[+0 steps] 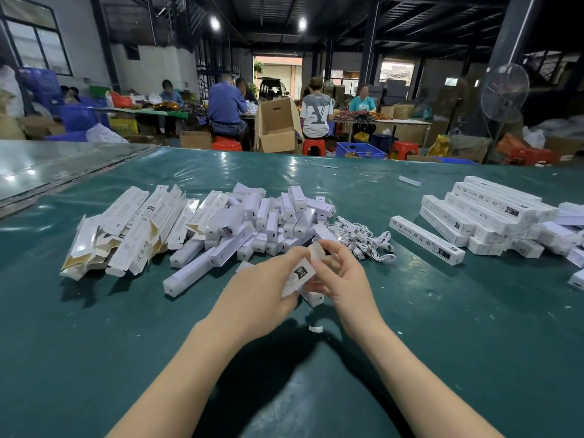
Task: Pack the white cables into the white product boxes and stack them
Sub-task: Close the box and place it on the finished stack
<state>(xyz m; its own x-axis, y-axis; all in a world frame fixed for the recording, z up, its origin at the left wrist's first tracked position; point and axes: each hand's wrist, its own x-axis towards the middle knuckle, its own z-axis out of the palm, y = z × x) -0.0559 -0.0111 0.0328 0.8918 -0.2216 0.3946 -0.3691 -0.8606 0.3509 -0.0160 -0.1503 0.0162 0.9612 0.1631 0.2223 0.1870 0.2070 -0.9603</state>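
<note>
Both hands work on one white product box (298, 275) near the middle of the green tabletop (94, 327). The left hand (262, 286) has its fingers curled round the box's body. The right hand (343, 276) pinches the open end flap (317, 251) between thumb and fingers. Whether a cable is already inside cannot be told.

By my reading the job is partway through. On the right a stack of closed boxes (486, 213) lies in crossed layers, with one single closed box (426, 240) just beside it. Plenty is left: a tangle of white cables (363, 238) lies just beyond the hands, a big heap of small white inner cartons (271, 216) sits to its left, and flat unfolded boxes (126, 229) lie fanned at far left, so many more rounds of packing and stacking look needed
</note>
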